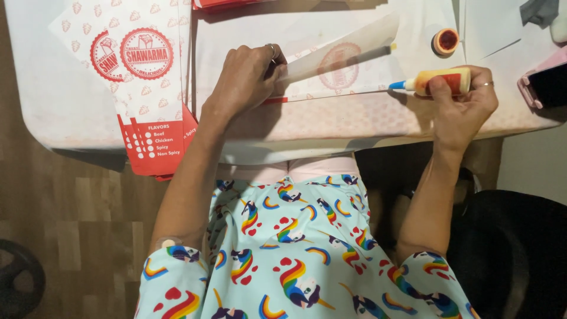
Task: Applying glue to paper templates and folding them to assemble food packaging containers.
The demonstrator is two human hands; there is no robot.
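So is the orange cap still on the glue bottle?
No, the orange cap lies by itself on the table, apart from the glue bottle held in the right hand, whose blue tip is bare.

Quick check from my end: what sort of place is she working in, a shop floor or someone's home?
Probably a home or small informal workspace, not a factory. The right hand holds a small glue bottle while the left hand presses a paper sleeve on a cloth-covered table; printed sleeves lie stacked alongside, above wood-look flooring.
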